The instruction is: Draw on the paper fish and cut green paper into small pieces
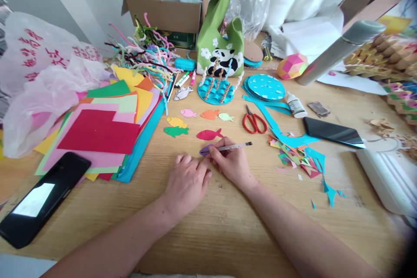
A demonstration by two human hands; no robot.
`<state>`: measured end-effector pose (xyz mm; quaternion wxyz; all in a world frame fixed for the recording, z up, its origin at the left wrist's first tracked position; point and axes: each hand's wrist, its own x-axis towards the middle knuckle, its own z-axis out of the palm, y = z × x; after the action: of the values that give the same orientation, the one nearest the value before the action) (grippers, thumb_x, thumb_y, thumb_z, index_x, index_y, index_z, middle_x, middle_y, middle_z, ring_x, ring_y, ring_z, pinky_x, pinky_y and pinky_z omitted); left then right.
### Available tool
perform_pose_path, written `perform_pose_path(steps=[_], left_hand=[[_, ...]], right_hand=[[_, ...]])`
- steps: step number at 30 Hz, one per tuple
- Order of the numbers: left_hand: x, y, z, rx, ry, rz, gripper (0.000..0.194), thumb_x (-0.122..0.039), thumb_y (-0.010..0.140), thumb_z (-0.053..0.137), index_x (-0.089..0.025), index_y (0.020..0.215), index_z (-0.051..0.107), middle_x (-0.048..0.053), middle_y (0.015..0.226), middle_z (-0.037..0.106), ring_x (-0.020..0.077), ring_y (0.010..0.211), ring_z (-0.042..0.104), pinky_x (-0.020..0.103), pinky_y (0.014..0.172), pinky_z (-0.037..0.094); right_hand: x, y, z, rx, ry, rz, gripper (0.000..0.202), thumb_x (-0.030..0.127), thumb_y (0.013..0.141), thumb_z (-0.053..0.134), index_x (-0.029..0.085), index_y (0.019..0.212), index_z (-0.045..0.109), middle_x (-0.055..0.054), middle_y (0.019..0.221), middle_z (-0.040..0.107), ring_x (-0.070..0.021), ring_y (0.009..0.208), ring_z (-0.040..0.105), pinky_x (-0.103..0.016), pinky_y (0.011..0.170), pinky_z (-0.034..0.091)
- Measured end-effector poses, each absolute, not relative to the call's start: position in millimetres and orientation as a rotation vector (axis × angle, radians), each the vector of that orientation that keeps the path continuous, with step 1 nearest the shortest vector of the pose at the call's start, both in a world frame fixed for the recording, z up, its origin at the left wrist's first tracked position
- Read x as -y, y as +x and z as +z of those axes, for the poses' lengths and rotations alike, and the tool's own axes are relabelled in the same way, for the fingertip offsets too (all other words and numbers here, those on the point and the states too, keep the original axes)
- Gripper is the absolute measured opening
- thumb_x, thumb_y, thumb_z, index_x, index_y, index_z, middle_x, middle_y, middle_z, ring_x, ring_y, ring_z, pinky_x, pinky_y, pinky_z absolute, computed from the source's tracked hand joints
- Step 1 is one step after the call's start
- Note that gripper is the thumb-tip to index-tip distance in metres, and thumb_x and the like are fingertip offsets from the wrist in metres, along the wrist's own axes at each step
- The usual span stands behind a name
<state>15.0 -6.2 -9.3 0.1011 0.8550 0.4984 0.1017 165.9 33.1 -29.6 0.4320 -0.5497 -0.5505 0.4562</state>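
Note:
A small purple paper fish (206, 150) lies on the table, partly hidden by my fingers. My right hand (233, 160) grips a slim light-coloured pen (235, 146), its writing end down at the purple paper. Next to it my left hand (189, 178) rests on the wood, fingers loosely bent and apart, the index finger at the purple fish's lower edge. Just beyond lie several cut paper fish: a dark red one (209, 134), a green one (176, 131), a yellow one (177, 122), an orange one (209, 114), a pink one (188, 113) and a pale green one (226, 117).
Red-handled scissors (254, 122), a glue bottle (296, 105) and paper scraps (301, 156) lie to the right, with a dark phone (334, 132). On the left are stacked coloured sheets (97, 132) and another phone (42, 200). Behind stand a blue disc with twisted stems (215, 91) and a green panda bag (220, 43).

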Motion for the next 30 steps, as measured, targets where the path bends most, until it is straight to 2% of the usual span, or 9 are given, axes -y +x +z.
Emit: perform_pose_path(steps=[12, 30], left_hand=[[6.0, 15.0, -9.7, -1.469, 2.523, 0.285, 0.028, -0.028, 0.095, 0.044, -0.016, 0.115, 0.059, 0.008, 0.085, 0.066, 0.0267, 0.085, 0.053, 0.043, 0.078, 0.036], [6.1, 14.7, -10.3, -1.471, 2.514, 0.293, 0.029, -0.028, 0.095, 0.043, -0.016, 0.117, 0.058, 0.008, 0.085, 0.066, 0.0264, 0.085, 0.053, 0.043, 0.078, 0.036]], right_hand=[[-33.2, 165.9, -28.9, 1.429, -1.387, 1.106, 0.013, 0.028, 0.081, 0.063, 0.017, 0.073, 0.06, -0.001, 0.058, 0.062, -0.0124, 0.051, 0.057, -0.021, 0.042, 0.04], [-32.9, 165.4, -28.7, 1.36, -1.394, 1.133, 0.012, 0.025, 0.08, 0.062, 0.018, 0.072, 0.056, 0.001, 0.055, 0.061, -0.0103, 0.045, 0.053, -0.02, 0.039, 0.037]])
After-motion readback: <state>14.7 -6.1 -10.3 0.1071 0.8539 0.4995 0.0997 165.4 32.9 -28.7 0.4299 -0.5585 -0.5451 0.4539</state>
